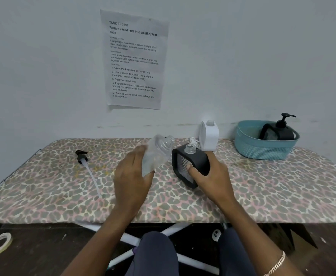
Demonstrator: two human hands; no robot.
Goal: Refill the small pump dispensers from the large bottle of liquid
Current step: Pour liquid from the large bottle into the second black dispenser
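Left hand is wrapped round the clear plastic bottle, tilted with its threaded mouth just left of the boxy matte-black dispenser. Right hand clamps that dispenser's side on the leopard-print cover. A black pump with a long white tube lies well left of it, and a perforated teal basket sits off right.

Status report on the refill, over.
Left grip holds clear bottle, tilted toward black dispenser. Right grip holds that dispenser, neck open. Black pump lies off to the side; nothing between the necks.
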